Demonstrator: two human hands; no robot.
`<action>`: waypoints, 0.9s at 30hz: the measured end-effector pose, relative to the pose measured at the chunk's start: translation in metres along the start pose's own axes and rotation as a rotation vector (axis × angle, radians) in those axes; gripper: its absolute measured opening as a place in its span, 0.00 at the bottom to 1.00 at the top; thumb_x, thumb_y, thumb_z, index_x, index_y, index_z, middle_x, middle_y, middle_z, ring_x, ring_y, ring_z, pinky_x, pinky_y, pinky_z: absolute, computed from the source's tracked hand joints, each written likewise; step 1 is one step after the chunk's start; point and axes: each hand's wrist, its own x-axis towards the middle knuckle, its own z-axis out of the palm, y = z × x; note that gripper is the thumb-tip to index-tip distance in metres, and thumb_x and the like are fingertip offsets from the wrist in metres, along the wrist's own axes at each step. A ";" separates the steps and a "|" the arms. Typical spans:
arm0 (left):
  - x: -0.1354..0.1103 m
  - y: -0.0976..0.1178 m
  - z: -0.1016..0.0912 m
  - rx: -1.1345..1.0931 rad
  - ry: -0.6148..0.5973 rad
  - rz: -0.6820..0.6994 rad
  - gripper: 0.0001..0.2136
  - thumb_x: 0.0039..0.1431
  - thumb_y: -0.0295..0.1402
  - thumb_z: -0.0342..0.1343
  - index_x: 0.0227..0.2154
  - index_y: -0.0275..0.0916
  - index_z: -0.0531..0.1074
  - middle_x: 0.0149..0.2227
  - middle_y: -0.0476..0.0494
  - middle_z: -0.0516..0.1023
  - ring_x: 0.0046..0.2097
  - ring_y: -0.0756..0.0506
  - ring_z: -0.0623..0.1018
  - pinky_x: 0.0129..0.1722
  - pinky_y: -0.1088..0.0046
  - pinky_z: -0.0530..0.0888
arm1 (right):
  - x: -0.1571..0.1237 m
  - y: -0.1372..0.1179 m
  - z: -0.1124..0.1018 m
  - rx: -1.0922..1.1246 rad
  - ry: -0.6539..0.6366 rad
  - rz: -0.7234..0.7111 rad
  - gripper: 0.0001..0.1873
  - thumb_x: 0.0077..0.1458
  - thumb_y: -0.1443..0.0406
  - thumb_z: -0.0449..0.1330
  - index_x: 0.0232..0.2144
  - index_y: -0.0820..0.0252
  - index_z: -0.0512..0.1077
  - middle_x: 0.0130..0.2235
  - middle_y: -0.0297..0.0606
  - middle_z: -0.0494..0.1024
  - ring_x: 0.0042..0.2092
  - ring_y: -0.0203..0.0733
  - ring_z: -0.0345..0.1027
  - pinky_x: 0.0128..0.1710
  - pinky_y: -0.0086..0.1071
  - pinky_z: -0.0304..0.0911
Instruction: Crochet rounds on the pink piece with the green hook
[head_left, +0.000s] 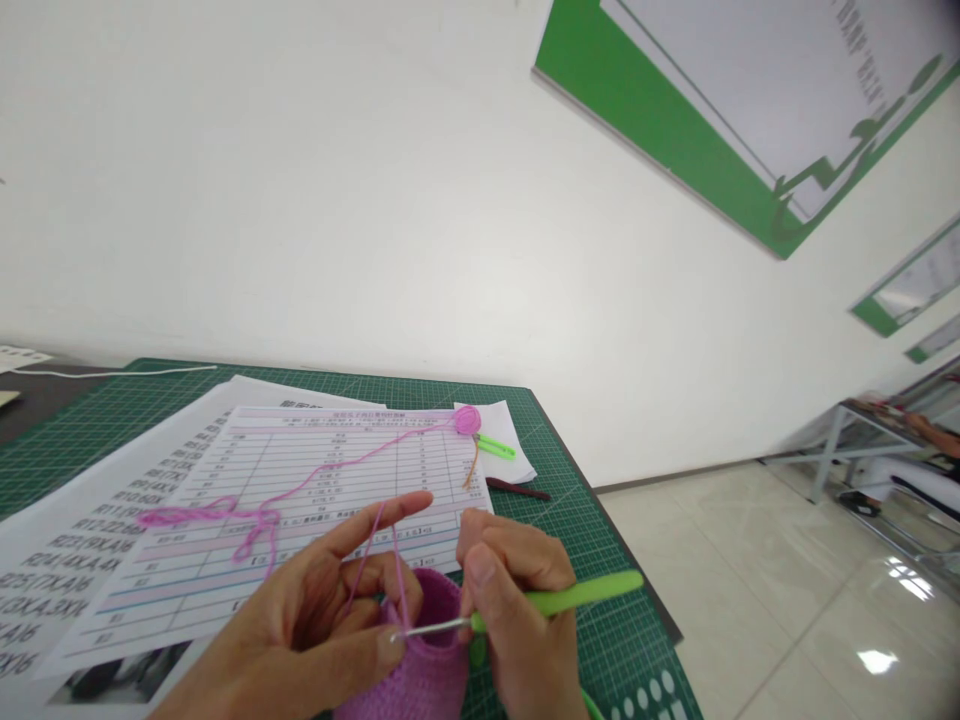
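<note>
My left hand (315,620) pinches a pink crocheted piece (424,665) at the bottom edge of the view, with its forefinger stretched out and pink yarn (375,535) looped over it. My right hand (517,610) grips a crochet hook with a green handle (581,597); its metal tip sits at the rim of the piece, by my left thumb. The yarn trails across a printed chart (300,500) to a small pink yarn ball (466,419).
A green cutting mat (592,560) covers the table, whose right edge drops to a tiled floor. Small green snips (495,447) and a dark pen (517,489) lie past the chart. More printed sheets lie at left. Another table stands far right.
</note>
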 end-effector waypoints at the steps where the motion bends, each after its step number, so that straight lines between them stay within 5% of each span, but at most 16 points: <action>1: 0.000 0.000 0.001 0.000 0.002 0.002 0.33 0.43 0.28 0.73 0.55 0.43 0.72 0.27 0.48 0.79 0.28 0.46 0.77 0.28 0.74 0.71 | 0.000 -0.001 0.002 -0.030 0.018 -0.035 0.25 0.62 0.65 0.53 0.14 0.60 0.54 0.17 0.27 0.53 0.21 0.28 0.50 0.19 0.27 0.47; 4: -0.001 0.000 0.004 0.009 0.035 0.017 0.34 0.43 0.28 0.73 0.56 0.45 0.72 0.28 0.48 0.80 0.27 0.47 0.77 0.27 0.74 0.71 | -0.004 -0.001 0.006 -0.302 0.067 -0.238 0.21 0.60 0.71 0.52 0.17 0.59 0.51 0.19 0.28 0.54 0.23 0.30 0.52 0.22 0.29 0.48; 9: -0.001 0.000 0.008 0.058 0.100 0.044 0.33 0.43 0.31 0.73 0.55 0.45 0.71 0.26 0.49 0.80 0.27 0.48 0.76 0.28 0.75 0.72 | -0.009 0.004 0.005 -0.741 0.139 -0.510 0.14 0.60 0.71 0.51 0.22 0.58 0.60 0.19 0.31 0.64 0.25 0.34 0.54 0.26 0.33 0.54; 15: -0.001 -0.004 0.010 0.144 0.210 0.109 0.35 0.42 0.39 0.75 0.55 0.49 0.69 0.25 0.51 0.80 0.28 0.49 0.76 0.27 0.79 0.70 | -0.007 0.006 0.008 -0.498 0.052 -0.260 0.16 0.64 0.64 0.50 0.25 0.60 0.68 0.24 0.33 0.70 0.28 0.33 0.64 0.28 0.30 0.58; 19: -0.002 -0.002 0.019 0.206 0.277 0.209 0.33 0.42 0.36 0.75 0.54 0.53 0.70 0.24 0.53 0.80 0.24 0.53 0.73 0.22 0.85 0.65 | -0.007 0.003 0.012 -0.357 0.097 -0.133 0.19 0.65 0.64 0.48 0.22 0.60 0.66 0.22 0.31 0.66 0.26 0.31 0.62 0.26 0.27 0.58; 22: -0.004 0.000 0.019 0.233 0.297 0.225 0.33 0.44 0.36 0.74 0.55 0.55 0.70 0.28 0.53 0.82 0.31 0.49 0.79 0.24 0.86 0.70 | -0.007 0.002 0.015 -0.350 0.168 -0.173 0.20 0.65 0.64 0.48 0.20 0.60 0.66 0.21 0.32 0.65 0.25 0.31 0.62 0.25 0.28 0.58; 27: -0.004 -0.001 0.003 -0.009 0.373 0.111 0.25 0.51 0.35 0.69 0.53 0.54 0.74 0.39 0.52 0.84 0.46 0.45 0.81 0.42 0.82 0.79 | -0.005 0.005 0.017 -0.444 0.148 -0.388 0.17 0.65 0.67 0.46 0.24 0.60 0.66 0.21 0.33 0.69 0.25 0.33 0.62 0.25 0.30 0.60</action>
